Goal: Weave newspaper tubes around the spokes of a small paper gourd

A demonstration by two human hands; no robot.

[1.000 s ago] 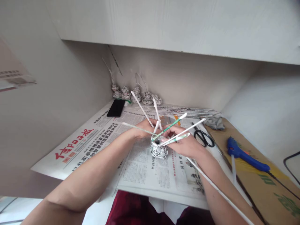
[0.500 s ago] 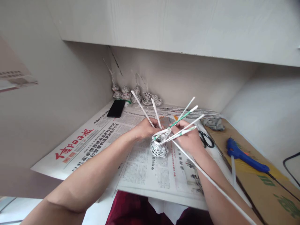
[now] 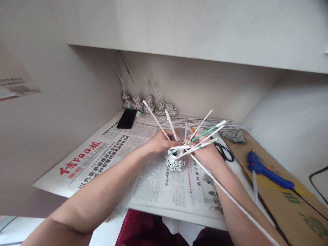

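A small round body woven from rolled newspaper is between my hands, just above or on the newspaper sheet. Several white and green-tinted paper sticks fan out from its top. My left hand grips its far left rim, with two upright sticks rising by the fingers. My right hand is closed at the right of the rim, among the sticks, its fingertips partly hidden behind them. One long white paper strand runs from the weave over my right forearm towards the lower right.
Newspaper covers the table. Several woven paper pieces line the back wall, near a black phone. Behind my right hand lie many thin paper sticks. Scissors, a grey cloth and a blue glue gun are to the right.
My right hand has shifted slightly, and the sticks on the right have swung lower and further right. One more stick now shows upright between my hands. My left hand stays nearly in place.
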